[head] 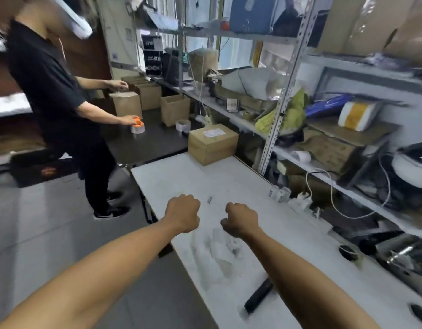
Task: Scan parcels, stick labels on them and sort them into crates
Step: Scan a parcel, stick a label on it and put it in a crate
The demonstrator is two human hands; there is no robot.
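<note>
Both hands, left hand [183, 212] and right hand [240, 219], hover over the white table [300, 269] with fingers curled, holding nothing. One labelled box [212, 143] waits at the table's far end, apparently unsorted; no crates show.

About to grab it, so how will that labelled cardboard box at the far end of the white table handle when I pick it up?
The cardboard box looks sealed and squat, so probably stiff and stable, unlikely to tip. Its plain card faces should grip fine. Weight can't be judged; try both hands.
</note>
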